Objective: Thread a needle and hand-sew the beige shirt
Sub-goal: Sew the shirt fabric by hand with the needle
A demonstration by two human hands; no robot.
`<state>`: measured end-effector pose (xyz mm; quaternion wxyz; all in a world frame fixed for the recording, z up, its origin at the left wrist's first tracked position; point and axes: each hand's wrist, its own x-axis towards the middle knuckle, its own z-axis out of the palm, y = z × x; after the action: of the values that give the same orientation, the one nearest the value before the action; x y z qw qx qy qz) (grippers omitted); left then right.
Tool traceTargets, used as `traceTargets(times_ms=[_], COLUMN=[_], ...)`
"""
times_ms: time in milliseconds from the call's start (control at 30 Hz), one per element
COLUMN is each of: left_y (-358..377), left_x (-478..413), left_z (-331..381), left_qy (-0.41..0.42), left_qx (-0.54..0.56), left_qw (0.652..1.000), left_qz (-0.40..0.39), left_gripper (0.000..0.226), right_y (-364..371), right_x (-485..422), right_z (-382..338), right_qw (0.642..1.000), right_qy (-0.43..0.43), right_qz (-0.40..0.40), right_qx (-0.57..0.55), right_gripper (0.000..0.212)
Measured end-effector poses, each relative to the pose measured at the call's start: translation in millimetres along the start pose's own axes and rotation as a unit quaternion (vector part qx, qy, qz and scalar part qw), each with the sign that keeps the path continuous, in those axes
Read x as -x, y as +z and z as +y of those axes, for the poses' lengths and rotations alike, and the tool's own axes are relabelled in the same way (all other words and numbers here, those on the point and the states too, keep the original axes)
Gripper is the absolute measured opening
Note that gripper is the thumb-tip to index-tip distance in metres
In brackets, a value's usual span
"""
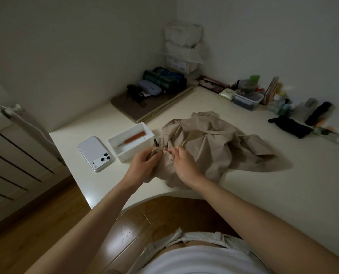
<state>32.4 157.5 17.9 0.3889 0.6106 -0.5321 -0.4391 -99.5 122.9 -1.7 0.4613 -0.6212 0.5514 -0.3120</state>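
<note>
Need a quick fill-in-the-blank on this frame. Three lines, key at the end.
The beige shirt is held by ____ hands: left hand, right hand.
The tool in the white tray has an ____ handle.
The phone lies with its camera lenses facing ____.
Missing words: two; orange; up.

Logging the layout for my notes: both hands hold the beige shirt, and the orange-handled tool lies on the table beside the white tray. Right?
One thing is off. The left hand and right hand do hold the beige shirt, but the orange-handled tool lies inside the white tray, not on the table beside it, as the head view shows.
</note>
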Motion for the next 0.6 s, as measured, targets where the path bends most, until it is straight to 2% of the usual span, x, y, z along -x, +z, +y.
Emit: traceTargets(times_ms=[100,200,333,433,500,600], left_y=[-1,-1,2,3,3,2], left_x=[1,1,0,-1,-1,0], left_z=[-2,-6,-8,-8,-8,-9], left_qy=[0.010,0.009,-0.007,-0.034,-0.049,-0.030], left_qx=[-0.005,0.017,0.020,0.041,0.046,0.036], left_qw=[1.000,0.999,0.997,0.997,0.997,0.998], left_qz=[0.019,0.049,0.069,0.056,0.041,0.030], left_gripper=[0.020,0.002,0.013,0.005,0.016,0.016], right_y=[-2,-5,-6,-7,-8,-10], right_x=[-1,-2,-4,-3,-3,-2], right_z=[5,9,15,17,17,16], right_qw=[1.000,1.000,1.000,1.000,1.000,1.000], right_qy=[0.008,0.014,0.018,0.017,0.013,0.008], right_qz=[0.002,0.001,-0.002,-0.007,-0.009,-0.013], right_qx=[-0.008,-0.009,-0.017,-0.019,-0.016,-0.013], right_gripper=[0.035,0.035,0.035,0.034,0.034,0.033])
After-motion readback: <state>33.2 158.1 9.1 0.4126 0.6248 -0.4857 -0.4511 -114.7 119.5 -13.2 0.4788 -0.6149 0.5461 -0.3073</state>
